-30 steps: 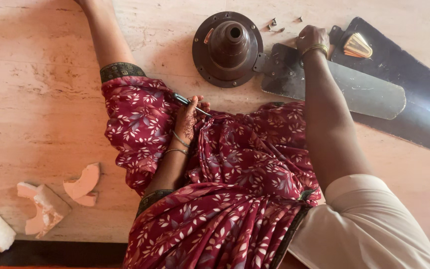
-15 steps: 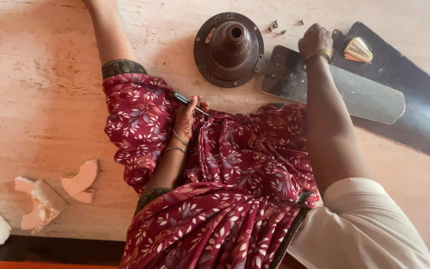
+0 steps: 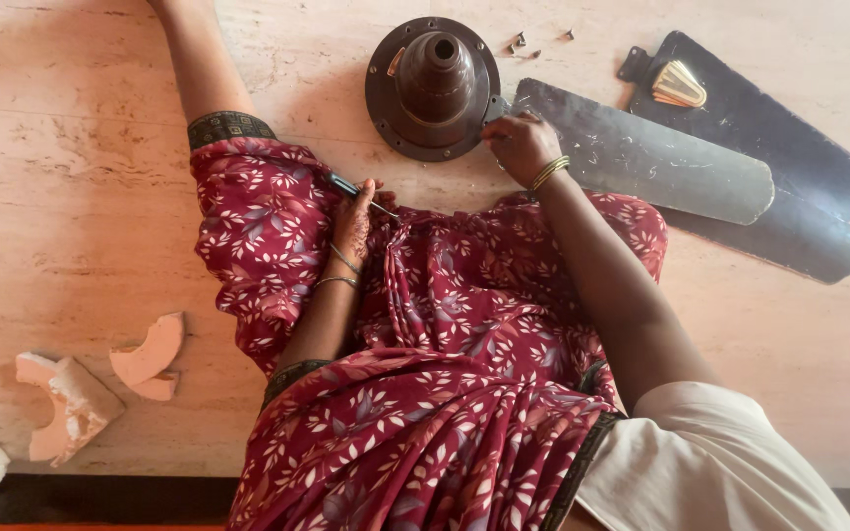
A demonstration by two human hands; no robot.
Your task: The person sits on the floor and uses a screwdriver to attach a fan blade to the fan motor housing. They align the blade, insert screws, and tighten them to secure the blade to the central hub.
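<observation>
Resting on the floor, the brown fan motor housing (image 3: 433, 88) meets a dark blade (image 3: 656, 152) where the right hand (image 3: 520, 146) pinches the joint, seemingly steadying it, while the left hand (image 3: 356, 218) grips a screwdriver (image 3: 351, 191) in the lap.

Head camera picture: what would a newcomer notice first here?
The dark brown fan motor housing on the pale stone floor at top centre, with the right hand at the joint where a dark fan blade meets it. The left hand rests on the red floral cloth, holding a screwdriver.
</observation>
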